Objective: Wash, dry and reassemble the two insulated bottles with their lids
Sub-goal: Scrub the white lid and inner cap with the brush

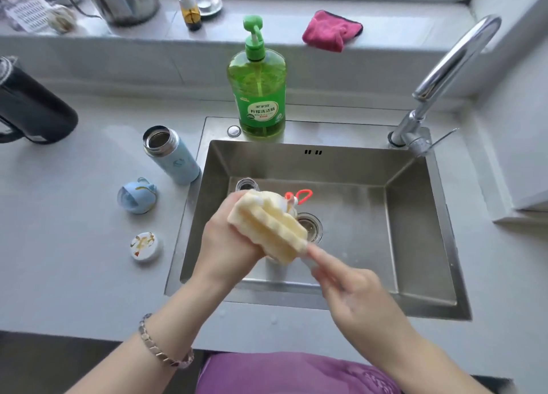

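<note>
the left hand (228,239) holds a yellow sponge (267,224) over the sink (415,215), its grip curled round the sponge's left side from below. the sponge's long axis runs from far left to near right, and a red loop (302,196) sticks out at its far end. the right hand (355,292) comes in from the near right along that same line, index finger stretched toward the sponge's near end. it is blurred, so i cannot tell whether its grip is spread or pinching something. a pale shape shows under the sponge's near end. it may be the second bottle, but it is too hidden to say.

the blue bottle (175,159) stands open and upright on the tabletop (74,260), just beside the sink's left rim. it lies to the far left of both hands, nearer the left one. its blue lid (137,196) sits in front of it, apart, and a white lid (146,246) lies nearer still.

the left forearm crosses the sink's near rim at an angle, wrist bent up. the right forearm runs up from the lower right. the washing looks early on, with both lids off and well apart from the hands.
</note>
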The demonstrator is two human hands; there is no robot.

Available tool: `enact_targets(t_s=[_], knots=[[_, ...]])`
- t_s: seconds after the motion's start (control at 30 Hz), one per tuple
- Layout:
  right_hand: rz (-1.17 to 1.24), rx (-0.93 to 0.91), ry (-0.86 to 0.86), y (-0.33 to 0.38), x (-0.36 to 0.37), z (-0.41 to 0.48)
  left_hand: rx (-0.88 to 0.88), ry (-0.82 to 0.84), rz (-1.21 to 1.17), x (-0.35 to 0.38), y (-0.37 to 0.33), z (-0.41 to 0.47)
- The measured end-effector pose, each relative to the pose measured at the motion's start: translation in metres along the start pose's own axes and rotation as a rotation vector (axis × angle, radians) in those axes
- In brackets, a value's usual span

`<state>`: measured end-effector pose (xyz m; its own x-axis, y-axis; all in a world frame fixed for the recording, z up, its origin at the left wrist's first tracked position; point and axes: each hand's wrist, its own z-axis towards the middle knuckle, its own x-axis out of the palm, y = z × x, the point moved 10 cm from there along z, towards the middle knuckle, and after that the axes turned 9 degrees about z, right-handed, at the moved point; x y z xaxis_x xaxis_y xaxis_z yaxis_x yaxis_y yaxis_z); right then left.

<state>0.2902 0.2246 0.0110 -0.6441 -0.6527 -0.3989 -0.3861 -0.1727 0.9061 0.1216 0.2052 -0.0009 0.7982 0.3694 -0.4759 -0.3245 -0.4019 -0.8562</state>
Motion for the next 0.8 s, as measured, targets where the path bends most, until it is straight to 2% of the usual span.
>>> enact_targets(t_s=[0.03,0.13,0.2,0.33,0.4,0.5,0.57,0.7,0.8], knots=[[-0.009,-0.022,0.002,0.005,0.003,-0.003,0.003,0.006,-0.004,-0.001,-0.001,0.001],[0.064,0.026,-0.201,-0.015,-0.023,0.002,-0.056,0.049,-0.163,0.005,-0.001,-0.002],[0.073,0.036,-0.263,-0.016,-0.028,0.000,-0.135,0.048,-0.268,0.007,0.004,-0.003],[0.036,-0.031,-0.252,-0.004,-0.015,-0.011,-0.276,0.073,-0.462,0.015,0.011,-0.005],[0.041,0.019,-0.294,-0.016,-0.024,-0.009,-0.294,0.088,-0.501,0.018,0.011,-0.008],[-0.009,-0.032,-0.263,-0.008,-0.015,-0.014,-0.323,0.085,-0.574,0.018,0.014,-0.006],[-0.025,-0.065,-0.229,-0.002,-0.008,-0.019,-0.310,0.087,-0.604,0.016,0.012,-0.005],[0.034,-0.050,-0.327,-0.014,-0.025,-0.019,-0.268,0.124,-0.590,0.022,0.007,-0.009],[0.023,-0.103,-0.293,-0.003,-0.016,-0.022,-0.255,0.092,-0.578,0.020,0.006,-0.009]])
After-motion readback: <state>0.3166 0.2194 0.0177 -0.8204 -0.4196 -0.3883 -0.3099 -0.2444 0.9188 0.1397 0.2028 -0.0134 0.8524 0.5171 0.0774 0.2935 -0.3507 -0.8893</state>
